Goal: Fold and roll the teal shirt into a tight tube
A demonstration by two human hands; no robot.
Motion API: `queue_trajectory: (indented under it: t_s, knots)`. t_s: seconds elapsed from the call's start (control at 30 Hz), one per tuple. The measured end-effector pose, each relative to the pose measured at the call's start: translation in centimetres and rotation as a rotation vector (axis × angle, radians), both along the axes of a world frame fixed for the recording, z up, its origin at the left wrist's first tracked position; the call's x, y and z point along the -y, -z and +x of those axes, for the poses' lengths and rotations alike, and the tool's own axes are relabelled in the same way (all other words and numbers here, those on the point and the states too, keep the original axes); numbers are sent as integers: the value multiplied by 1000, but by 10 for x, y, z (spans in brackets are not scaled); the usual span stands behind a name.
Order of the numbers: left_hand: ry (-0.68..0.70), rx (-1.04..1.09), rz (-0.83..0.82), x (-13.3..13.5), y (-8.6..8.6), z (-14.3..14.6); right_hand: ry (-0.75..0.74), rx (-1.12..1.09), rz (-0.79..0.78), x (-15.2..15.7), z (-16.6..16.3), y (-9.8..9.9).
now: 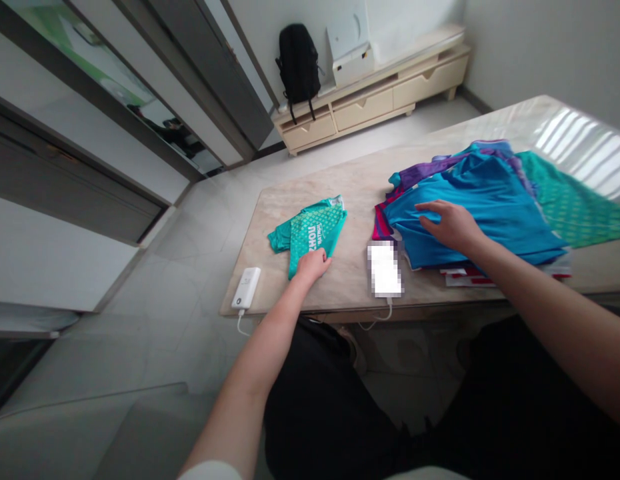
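A teal shirt (310, 230) with white lettering and a pale dotted pattern lies folded on the left part of the table. My left hand (314, 264) is closed on its near edge, fingers curled into the fabric. On the right, a blue shirt (483, 200) lies on top of a pile of garments, with purple cloth (417, 175) and red cloth (383, 220) showing at its left side. My right hand (450, 223) is over the blue shirt with fingers apart and nothing in them; whether it touches the cloth I cannot tell.
A white power bank (247, 288) with a cable lies at the table's left corner. A blurred-out phone-like device (385, 270) sits between my hands, cabled. Green patterned cloth (580, 200) spreads right of the pile. A low cabinet (365, 107) holding a black backpack (299, 63) stands beyond.
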State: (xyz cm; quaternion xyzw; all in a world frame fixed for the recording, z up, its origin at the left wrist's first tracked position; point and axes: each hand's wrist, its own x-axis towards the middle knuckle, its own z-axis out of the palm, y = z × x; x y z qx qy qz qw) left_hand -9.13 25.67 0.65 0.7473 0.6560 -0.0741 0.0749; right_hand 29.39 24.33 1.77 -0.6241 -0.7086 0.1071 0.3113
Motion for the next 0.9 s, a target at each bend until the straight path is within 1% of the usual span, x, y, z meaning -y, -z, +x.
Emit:
queue_trajectory:
  t_s: [0.23,0.47,0.73,0.9]
  knots:
    - [16,-55,6,2,-6,8,10,1,5,1,0,1]
    - [58,-43,-4,2,-5,7,13,2,-7,1,0,0]
    - [159,105,-65,3,-3,-4,16,10,-30,2,2,1]
    - [151,224,-60,1,-5,-14,15,14,-43,3,3,1]
